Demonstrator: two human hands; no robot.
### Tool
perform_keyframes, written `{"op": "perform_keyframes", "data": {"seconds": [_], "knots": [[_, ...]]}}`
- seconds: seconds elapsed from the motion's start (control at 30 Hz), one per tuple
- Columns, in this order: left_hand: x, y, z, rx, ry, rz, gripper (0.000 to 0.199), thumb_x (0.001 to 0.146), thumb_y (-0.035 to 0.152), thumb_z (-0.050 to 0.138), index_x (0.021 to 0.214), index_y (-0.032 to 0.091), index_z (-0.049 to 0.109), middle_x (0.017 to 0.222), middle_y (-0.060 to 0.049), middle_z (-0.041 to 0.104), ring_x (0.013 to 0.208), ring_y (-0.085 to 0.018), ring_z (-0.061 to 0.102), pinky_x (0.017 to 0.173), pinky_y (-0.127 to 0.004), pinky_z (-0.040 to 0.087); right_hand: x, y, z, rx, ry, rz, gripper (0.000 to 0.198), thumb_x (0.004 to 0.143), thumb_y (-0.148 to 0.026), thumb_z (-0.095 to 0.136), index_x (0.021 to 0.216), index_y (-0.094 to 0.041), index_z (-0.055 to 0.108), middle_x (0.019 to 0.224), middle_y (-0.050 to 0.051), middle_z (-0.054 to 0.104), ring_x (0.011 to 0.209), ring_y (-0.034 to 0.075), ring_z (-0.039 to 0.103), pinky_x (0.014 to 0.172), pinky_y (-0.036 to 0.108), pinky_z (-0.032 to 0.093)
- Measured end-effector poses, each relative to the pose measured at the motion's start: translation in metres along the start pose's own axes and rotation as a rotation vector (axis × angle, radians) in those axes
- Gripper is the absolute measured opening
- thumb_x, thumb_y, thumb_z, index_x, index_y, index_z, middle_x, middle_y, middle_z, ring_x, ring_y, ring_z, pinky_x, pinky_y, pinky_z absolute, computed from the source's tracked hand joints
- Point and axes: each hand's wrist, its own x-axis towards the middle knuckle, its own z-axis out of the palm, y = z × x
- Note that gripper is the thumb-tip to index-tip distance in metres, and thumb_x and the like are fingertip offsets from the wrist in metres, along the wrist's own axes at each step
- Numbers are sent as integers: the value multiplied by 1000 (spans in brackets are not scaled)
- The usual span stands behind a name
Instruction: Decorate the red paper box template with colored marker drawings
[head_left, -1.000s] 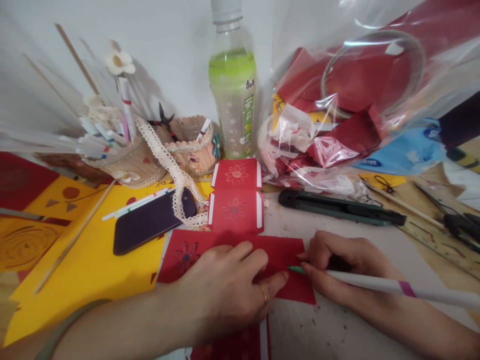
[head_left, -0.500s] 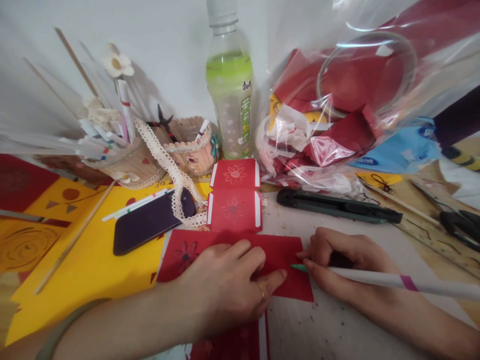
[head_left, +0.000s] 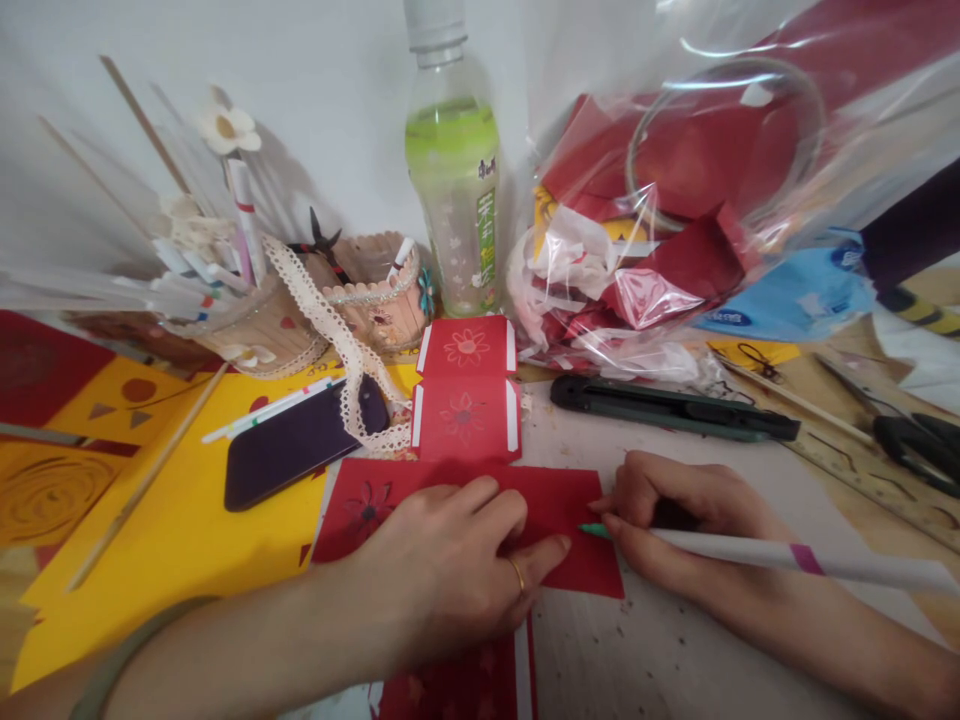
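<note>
Two bare hands meet over a red card [head_left: 559, 490], the left hand [head_left: 457, 555] laid across its middle and the right hand [head_left: 720, 505] pinching a white felt-tip pen [head_left: 739, 550] at its right end. Thumb and fingers of the right close low on the barrel, just behind the green nib [head_left: 595, 530]. That nib points left out of the grip, above the card's right portion; whether it touches the surface cannot be told.

The card's nearest strip runs its long axis from side to side, leftward from the grip and passing under the left hand, nearly in line with the pen. The right hand is nearer the strip's right edge; the left, fingers loosely bent and pinching nothing that shows, covers its centre. A ringed finger ends just left of the nib, apart from it. Beyond the left hand lies a dark flower drawing [head_left: 367, 508]; ahead and left of the grip, two flowered panels [head_left: 465, 435] stand out above the strip.

Farther ahead and to the left, a drink bottle [head_left: 454, 200] bears Chinese characters down a green label [head_left: 487, 240], too soft to read surely. Right of it, well ahead of the grip, a blue packet [head_left: 806, 295] carries dark oval logos, illegible. On the cutter [head_left: 675, 408] just ahead, no lettering can be made out.
</note>
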Motion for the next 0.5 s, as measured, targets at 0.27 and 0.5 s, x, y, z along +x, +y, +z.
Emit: {"op": "perform_keyframes", "data": {"seconds": [0.27, 0.5], "knots": [[2, -1, -2, -8, -67, 10, 23, 86, 33, 53, 108, 31, 58, 74, 1, 54, 65, -16, 49, 44, -23, 21, -1, 1, 0, 11, 5, -25, 25, 78, -18, 48, 58, -23, 32, 53, -5, 43, 51, 12, 41, 47, 25, 32], [0, 0, -2, -8, -47, 7, 23, 87, 34, 52, 110, 31, 57, 74, 2, 54, 66, -16, 50, 43, -24, 24, -1, 1, -1, 10, 19, -49, 25, 76, -16, 49, 58, -23, 32, 52, -5, 43, 51, 12, 41, 46, 24, 33]]}}
